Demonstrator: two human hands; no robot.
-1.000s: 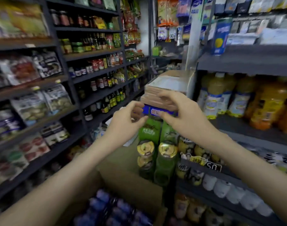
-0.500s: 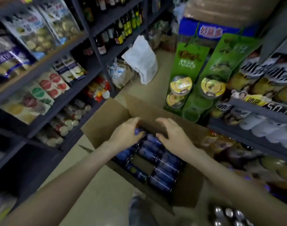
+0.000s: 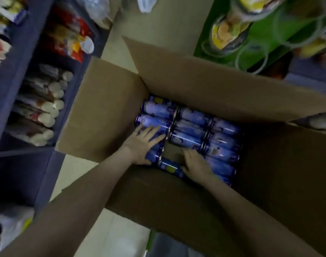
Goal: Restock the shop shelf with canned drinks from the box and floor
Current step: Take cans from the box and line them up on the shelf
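Note:
An open cardboard box (image 3: 195,86) stands on the floor below me, its flaps spread wide. Several blue drink cans (image 3: 192,127) lie on their sides in it, packed in rows. My left hand (image 3: 141,145) rests on the cans at the box's left side, fingers stretched out across them. My right hand (image 3: 197,164) reaches into the near middle of the box, its fingers curled round a blue can beside a gap in the rows. Motion blurs the view.
A dark shelf unit (image 3: 10,93) with packaged goods (image 3: 43,101) runs along the left. A green hanging display of round tubs (image 3: 232,34) stands at the upper right. A white plastic bag (image 3: 143,2) lies on the beige floor (image 3: 158,25) beyond the box.
Both hands have come down from the stacked boxes on the shelf into the box on the floor. My view has tilted from the shelves to straight down onto the cans.

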